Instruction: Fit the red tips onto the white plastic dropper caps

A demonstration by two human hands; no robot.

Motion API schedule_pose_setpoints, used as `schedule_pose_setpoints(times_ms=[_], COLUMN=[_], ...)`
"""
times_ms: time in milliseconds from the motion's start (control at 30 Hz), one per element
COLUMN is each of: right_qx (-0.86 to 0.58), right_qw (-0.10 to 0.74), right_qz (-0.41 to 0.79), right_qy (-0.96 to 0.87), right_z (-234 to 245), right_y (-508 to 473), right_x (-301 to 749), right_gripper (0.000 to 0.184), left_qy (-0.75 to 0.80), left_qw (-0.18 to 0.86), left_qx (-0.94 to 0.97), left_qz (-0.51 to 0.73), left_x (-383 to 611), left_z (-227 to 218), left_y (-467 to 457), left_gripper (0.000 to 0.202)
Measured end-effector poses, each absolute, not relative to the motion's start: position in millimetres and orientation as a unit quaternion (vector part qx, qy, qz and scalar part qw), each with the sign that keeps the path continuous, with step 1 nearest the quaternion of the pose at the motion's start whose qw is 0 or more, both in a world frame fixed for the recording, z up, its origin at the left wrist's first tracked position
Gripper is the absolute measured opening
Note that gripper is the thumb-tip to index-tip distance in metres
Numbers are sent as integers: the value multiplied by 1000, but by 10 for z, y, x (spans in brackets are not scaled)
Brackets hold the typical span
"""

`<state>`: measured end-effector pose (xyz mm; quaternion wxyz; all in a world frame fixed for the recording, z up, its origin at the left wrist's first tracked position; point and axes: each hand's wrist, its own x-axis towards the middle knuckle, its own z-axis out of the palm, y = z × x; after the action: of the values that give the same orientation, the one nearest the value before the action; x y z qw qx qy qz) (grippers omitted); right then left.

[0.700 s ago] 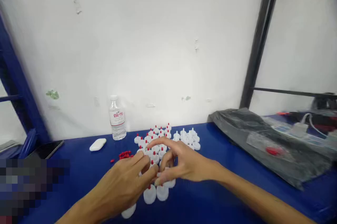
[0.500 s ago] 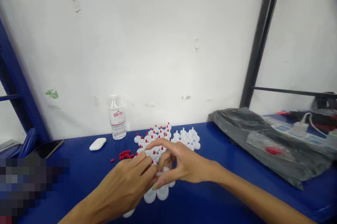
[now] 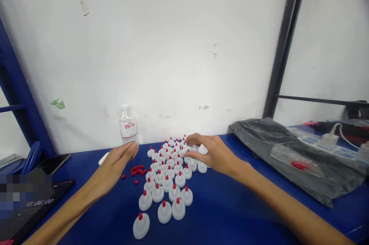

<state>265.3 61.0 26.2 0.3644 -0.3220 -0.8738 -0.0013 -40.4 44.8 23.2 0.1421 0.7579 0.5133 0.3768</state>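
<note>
Several white caps with red tips (image 3: 167, 177) stand in a cluster on the blue table (image 3: 225, 206). My right hand (image 3: 211, 153) rests over the plain white caps (image 3: 201, 166) at the cluster's far right, fingers curled on one of them. My left hand (image 3: 117, 160) hovers above a small pile of loose red tips (image 3: 137, 169), with its fingertips pinched together; what they hold, if anything, is too small to see.
A water bottle (image 3: 128, 128) stands by the wall. A white case (image 3: 102, 159) shows behind my left hand. A phone (image 3: 53, 163) and a timer (image 3: 31, 208) lie at the left. A grey plastic bag (image 3: 291, 156) covers the right, with a power strip (image 3: 325, 141) beyond.
Both hands have left the near caps where they met. The left moved back left to the red tips, the right moved away to the plain white caps.
</note>
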Motion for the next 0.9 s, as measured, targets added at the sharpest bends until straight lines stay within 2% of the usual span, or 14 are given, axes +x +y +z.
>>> schedule_pose_setpoints(times_ms=[100,267,900], right_qx=[-378,-456,-468], right_qw=[392,375,358], right_qz=[-43,-75,-55], right_qy=[-838,-804,-806], right_z=[264,161,-49], right_y=[792,1017,1248], right_x=[2805,2963,3062], right_gripper=[19,11,17], left_qy=[580,619,649], left_qw=[53,-32,-39], left_qx=[753,753,746], left_qz=[305,219,145], left_x=[-660,-757,-853], left_z=[204,24,-94], left_y=[621,755,815], left_gripper=[45,38,35])
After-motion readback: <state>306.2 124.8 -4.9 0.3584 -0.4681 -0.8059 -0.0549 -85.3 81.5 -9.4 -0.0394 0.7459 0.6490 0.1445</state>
